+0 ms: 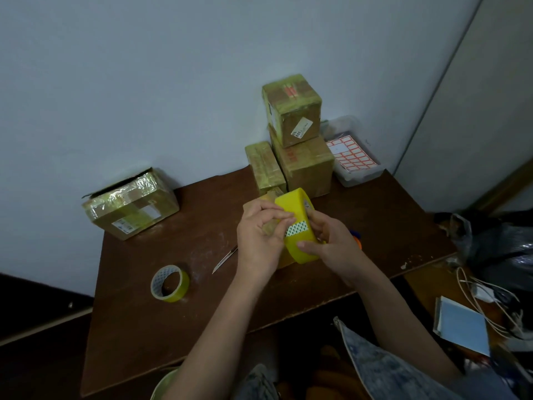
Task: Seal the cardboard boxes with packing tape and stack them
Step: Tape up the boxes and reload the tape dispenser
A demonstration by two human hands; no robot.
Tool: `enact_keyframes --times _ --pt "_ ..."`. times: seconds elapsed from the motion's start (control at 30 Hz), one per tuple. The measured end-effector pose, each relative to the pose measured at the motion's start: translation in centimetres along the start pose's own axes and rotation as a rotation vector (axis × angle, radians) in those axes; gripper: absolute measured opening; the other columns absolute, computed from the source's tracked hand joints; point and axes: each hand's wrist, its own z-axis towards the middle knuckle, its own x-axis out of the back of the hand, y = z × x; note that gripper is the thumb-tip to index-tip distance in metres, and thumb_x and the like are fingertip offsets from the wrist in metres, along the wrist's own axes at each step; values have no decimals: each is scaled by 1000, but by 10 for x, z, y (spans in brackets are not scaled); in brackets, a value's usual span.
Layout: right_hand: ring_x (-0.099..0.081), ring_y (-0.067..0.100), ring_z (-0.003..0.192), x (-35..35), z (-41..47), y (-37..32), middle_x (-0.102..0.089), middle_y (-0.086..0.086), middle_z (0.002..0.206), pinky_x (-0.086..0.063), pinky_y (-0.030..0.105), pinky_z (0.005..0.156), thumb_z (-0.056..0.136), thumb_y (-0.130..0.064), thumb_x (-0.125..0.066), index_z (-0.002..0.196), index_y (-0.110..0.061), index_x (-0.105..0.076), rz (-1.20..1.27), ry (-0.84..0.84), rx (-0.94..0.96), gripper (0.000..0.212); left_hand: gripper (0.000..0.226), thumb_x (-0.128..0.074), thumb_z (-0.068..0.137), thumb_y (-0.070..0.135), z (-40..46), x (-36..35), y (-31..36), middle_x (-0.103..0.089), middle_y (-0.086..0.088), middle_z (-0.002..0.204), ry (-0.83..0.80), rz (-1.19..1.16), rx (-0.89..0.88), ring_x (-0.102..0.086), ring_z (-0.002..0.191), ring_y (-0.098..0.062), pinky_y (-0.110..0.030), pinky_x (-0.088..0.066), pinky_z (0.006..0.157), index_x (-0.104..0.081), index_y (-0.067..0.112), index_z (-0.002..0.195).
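Head view: right hand (331, 241) grips the yellow tape roll (298, 226) over mid-table (202, 298), roll axis running roughly 10 to 4 o'clock. Left hand (259, 235), at its 9 o'clock, pinches at the roll's face, likely seeking the tape's end. Small box (266, 204) lies beneath, mostly hidden.
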Motion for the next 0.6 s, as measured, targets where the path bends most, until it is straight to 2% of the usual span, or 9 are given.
enact_keyframes --times 0.13,0.23,0.3,0.43,0.57,0.6 --pt "-64 0 107 7 -2 2 -68 -16 116 -52 18 81 86 5 -66 131 -32 -51 -38 -11 -24 60 21 -75 81 11 3 -8 1 -54 4 88 -69 83 33 -51 93 -14 -15 -39 83 -64 27 73" --pt "-62 1 111 12 -2 4 -64 -11 125 -53 22 87 86 5 -67 143 -20 -45 -57 -9 -41 66 17 -67 87 10 6 -13 1 -49 3 88 -127 190 3 -39 91 -9 -4 -29 77 -60 22 76" --pt "-59 6 118 15 -1 4 -61 -5 133 -52 30 97 86 2 -68 147 -15 -41 -70 -10 -51 70 14 -62 89 8 8 -19 -4 -45 5 87 -151 260 -62 -33 88 -7 -9 -29 74 -59 16 79" --pt "-60 -3 108 19 1 2 -63 -12 124 -50 12 87 86 -3 -70 143 -18 -45 -116 1 -54 64 9 -52 88 5 10 -32 -15 -48 -2 90 -123 370 -199 -31 88 -7 -19 -28 74 -55 11 82" --pt "-55 6 118 26 4 4 -53 -6 138 -49 14 90 84 -5 -74 147 -9 -40 -137 46 -94 71 10 -45 83 2 10 -43 -19 -49 -4 86 -115 398 -260 -32 83 -7 -19 -27 72 -53 9 83" --pt "-55 10 121 29 4 5 -53 -2 140 -50 20 95 83 -6 -74 148 -9 -38 -131 53 -118 75 12 -42 83 3 8 -46 -21 -47 -2 85 -132 379 -265 -34 82 -8 -20 -28 70 -51 10 83"
